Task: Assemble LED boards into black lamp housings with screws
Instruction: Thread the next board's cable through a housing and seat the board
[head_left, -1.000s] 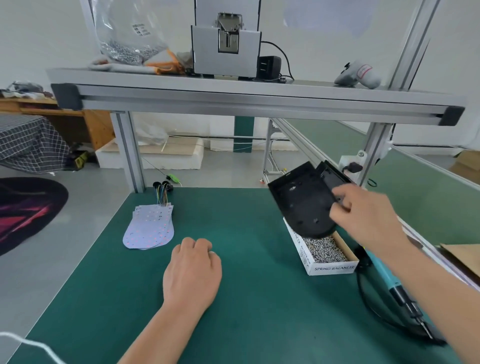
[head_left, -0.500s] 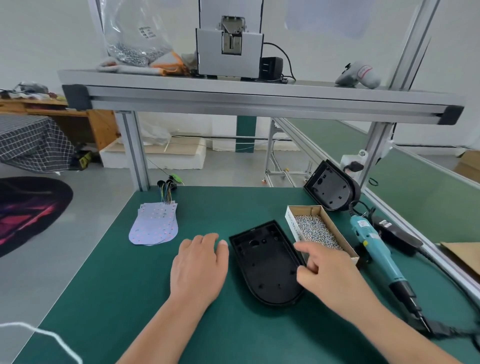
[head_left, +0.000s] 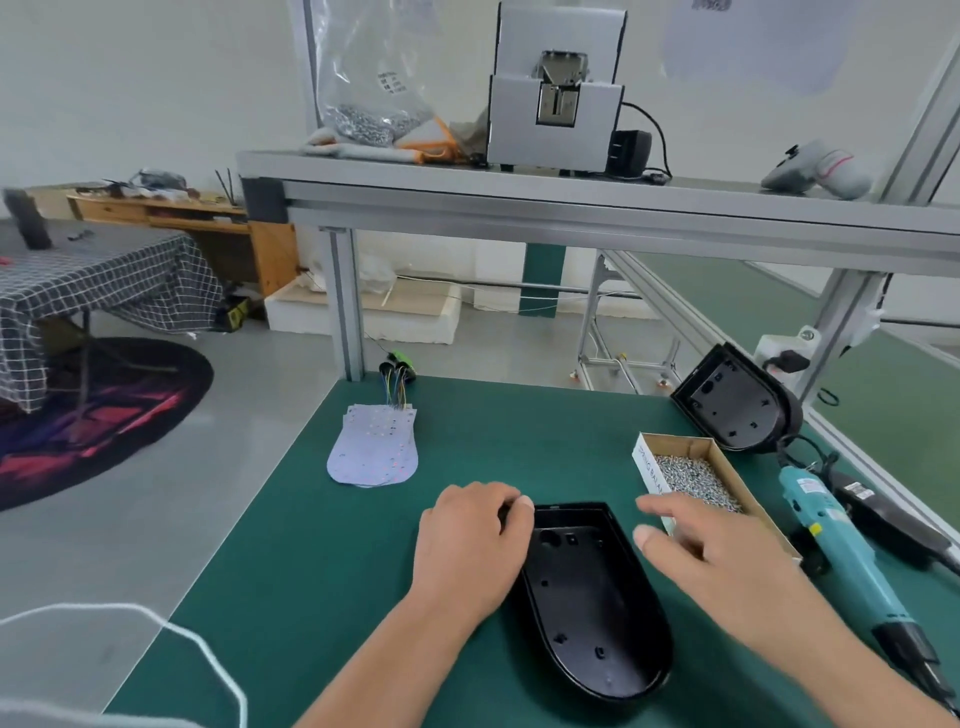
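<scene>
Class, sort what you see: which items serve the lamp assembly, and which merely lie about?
For the job: black housing, LED boards, screw box, electric screwdriver, spare housing.
Lying about: checked tablecloth, round rug, wooden desk.

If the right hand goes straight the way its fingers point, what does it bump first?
Probably the far rim of the black housing, beside the left hand; height is unclear, so it may pass above.

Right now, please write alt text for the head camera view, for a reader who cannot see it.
The left hand holds the far left corner of an empty black lamp housing on a green table; the open right hand hovers over a box of screws. LED boards lie further left.
</scene>
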